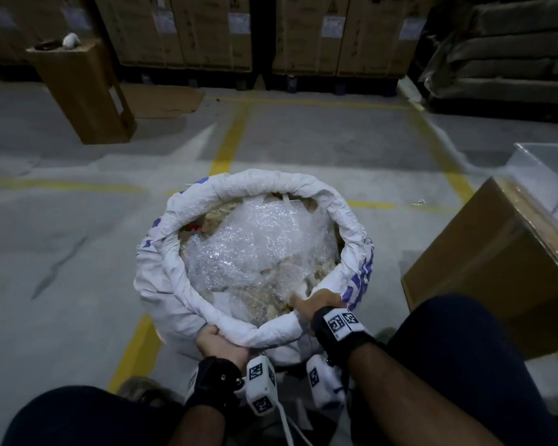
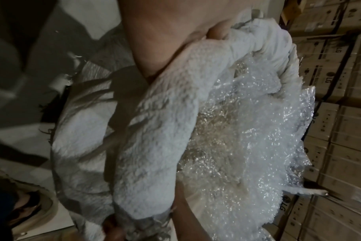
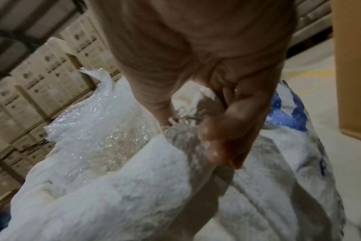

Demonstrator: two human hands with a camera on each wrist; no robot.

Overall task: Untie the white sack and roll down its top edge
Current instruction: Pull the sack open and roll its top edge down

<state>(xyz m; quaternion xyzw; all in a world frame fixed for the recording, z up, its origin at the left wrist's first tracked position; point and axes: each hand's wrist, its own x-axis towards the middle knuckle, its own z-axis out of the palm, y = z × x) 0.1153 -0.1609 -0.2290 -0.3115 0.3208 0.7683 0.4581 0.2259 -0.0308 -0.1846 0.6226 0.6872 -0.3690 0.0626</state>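
the sack (image 1: 161,278) is white with blue printed marks down its sides. inside lies clear, glinting bubble wrap (image 1: 258,243) over pale tan scraps. the floor (image 1: 78,220) is grey with yellow painted lines. the boxes (image 1: 496,249) around are brown cardboard.

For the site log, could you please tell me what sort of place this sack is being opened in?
Most likely a warehouse or storeroom: rows of stacked cardboard cartons line the far side, the concrete floor carries painted yellow lines, and the white sack of bubble wrap stands on that floor.
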